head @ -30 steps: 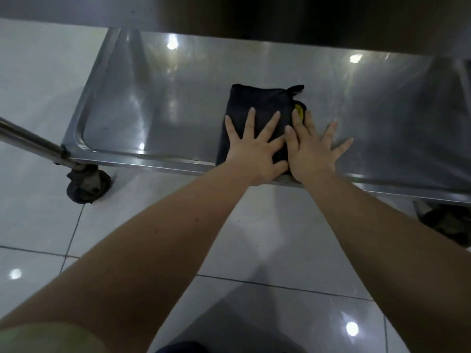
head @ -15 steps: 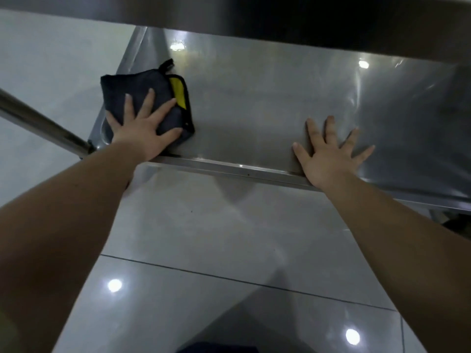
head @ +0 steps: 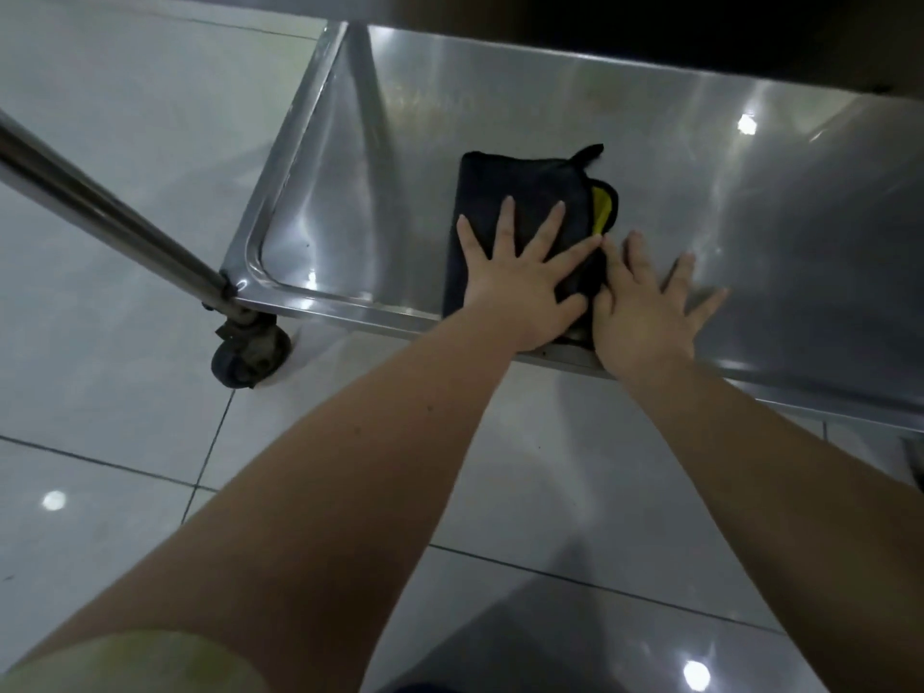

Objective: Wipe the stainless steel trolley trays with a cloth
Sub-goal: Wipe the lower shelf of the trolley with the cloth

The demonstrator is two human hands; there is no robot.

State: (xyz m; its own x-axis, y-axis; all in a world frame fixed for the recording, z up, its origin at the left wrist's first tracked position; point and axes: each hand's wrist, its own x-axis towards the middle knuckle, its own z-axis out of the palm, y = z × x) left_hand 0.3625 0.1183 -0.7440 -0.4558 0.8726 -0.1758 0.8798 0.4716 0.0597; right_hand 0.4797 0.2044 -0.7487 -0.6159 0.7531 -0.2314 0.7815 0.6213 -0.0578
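The lower stainless steel tray (head: pixel 500 102) of the trolley lies below me, shiny and bare apart from a folded dark cloth (head: pixel 520 187) with a yellow inner face showing at its right edge. The cloth sits near the tray's front rim, left of centre. My left hand (head: pixel 520 287) presses flat on the cloth with fingers spread. Just to its right, my right hand (head: pixel 645 312) lies flat on the bare steel, its forefinger touching the cloth's right edge.
A steel trolley post (head: pixel 100 212) slants down to the tray's front left corner, above a dark caster wheel (head: pixel 250 357). The underside of an upper shelf (head: pixel 650 27) overhangs the back of the tray. Glossy white floor tiles (head: pixel 125 117) surround the trolley.
My left hand has slid the cloth from the tray's left corner back right, to beside my right hand. The right hand has stayed flat near the front rim.
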